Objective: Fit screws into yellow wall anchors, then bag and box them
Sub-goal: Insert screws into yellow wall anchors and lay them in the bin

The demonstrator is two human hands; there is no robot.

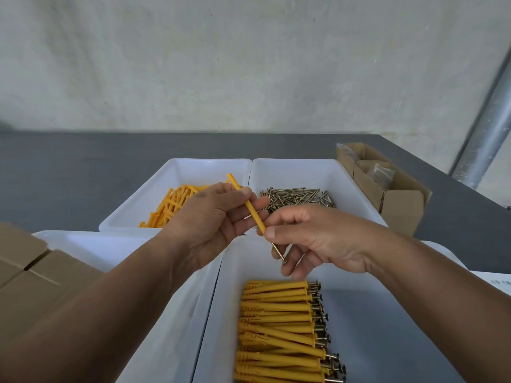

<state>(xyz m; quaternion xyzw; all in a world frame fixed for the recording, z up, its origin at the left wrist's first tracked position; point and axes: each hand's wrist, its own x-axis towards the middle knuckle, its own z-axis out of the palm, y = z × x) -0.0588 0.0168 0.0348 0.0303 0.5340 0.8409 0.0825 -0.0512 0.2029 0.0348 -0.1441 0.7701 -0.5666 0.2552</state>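
My left hand (218, 219) pinches a yellow wall anchor (250, 208), held slanted above the bins. My right hand (309, 239) pinches a screw (278, 252) whose tip meets the anchor's lower end; the screw head points down toward me. Behind the hands, one white bin (193, 168) holds loose yellow anchors (171, 205) and the white bin (326, 170) beside it holds loose screws (298, 196). A near white bin (221, 313) holds several anchors with screws fitted (279, 327), laid in a row.
An open cardboard box (392, 194) with clear bags inside stands at the right on the dark grey table (69, 175). Another cardboard box (30, 275) is at the near left, next to a fourth white bin (91, 244). A wall rises behind the table.
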